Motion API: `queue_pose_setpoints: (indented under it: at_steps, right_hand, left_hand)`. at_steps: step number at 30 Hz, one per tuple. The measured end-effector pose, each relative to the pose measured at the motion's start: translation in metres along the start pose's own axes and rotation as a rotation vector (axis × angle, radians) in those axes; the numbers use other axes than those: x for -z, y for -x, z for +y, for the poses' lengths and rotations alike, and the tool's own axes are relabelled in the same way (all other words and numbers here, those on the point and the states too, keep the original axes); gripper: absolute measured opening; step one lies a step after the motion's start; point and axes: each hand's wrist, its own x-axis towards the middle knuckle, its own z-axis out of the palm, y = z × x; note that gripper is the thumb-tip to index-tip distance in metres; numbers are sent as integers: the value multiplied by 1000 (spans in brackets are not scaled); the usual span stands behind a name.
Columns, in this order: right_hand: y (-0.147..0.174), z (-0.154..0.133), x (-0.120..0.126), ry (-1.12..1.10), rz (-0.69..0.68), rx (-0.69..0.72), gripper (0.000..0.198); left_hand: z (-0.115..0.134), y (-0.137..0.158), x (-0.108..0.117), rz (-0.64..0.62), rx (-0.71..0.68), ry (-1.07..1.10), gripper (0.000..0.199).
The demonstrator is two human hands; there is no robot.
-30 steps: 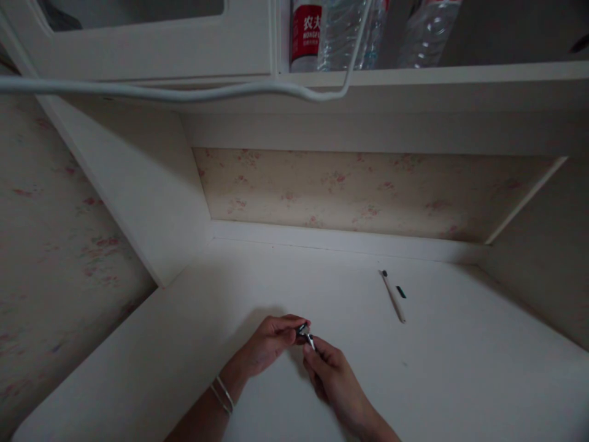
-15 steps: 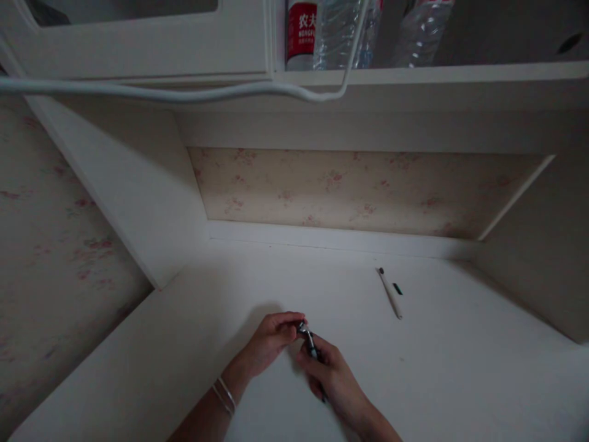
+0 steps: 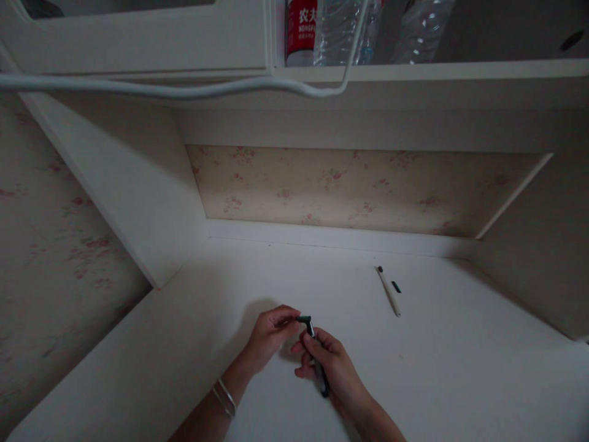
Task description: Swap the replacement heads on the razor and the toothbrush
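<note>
A razor [image 3: 321, 376] with a dark handle and silver neck lies in my right hand [image 3: 338, 362], thumb and fingers closed on its handle. The razor's narrow, dark green head sits crosswise at the top. Its left end is pinched between the thumb and fingertips of my left hand [image 3: 271, 331], which has two thin bangles at the wrist. Both hands are just above the white tabletop [image 3: 221, 276]. Farther right lie a pale, slim toothbrush-like stick [image 3: 389, 293] with a dark tip and a small dark green strip [image 3: 396, 286] beside it.
White side panels [image 3: 133, 184] flank the desk, and flowered wallpaper [image 3: 331, 184] covers the back. Overhead, a shelf holds several clear plastic bottles [image 3: 338, 34] and one with a red label [image 3: 301, 27]. A thick white cable [image 3: 184, 90] runs across below the cupboard.
The razor has turned in my hands, so its head now lies crosswise and more of the handle shows. My right fingers have loosened and shifted along the handle.
</note>
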Motion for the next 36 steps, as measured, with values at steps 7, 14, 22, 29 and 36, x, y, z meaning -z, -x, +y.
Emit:
queue_pose_setpoints:
  at_steps: [7,14,22,29,36]
  right_hand:
    - [-5,8,1,52,8,37,39]
    - [-7,10,6,251,30,152,26]
    - [-6,9,11,343,130,189,41]
    - [-31,-37,74,955,514,242,44]
    - [-67,-97,149,1433,765,90,25]
  left_hand:
    - [5,2,-4,79,-20,-28,24]
    - [6,1,-2,89,-111,-122,21]
    - [5,0,-3,78,-64,-56,35]
    - [-3,-2,-2,119,-38,-91,34]
    - [-16,-3,-2,46,-50,-181,32]
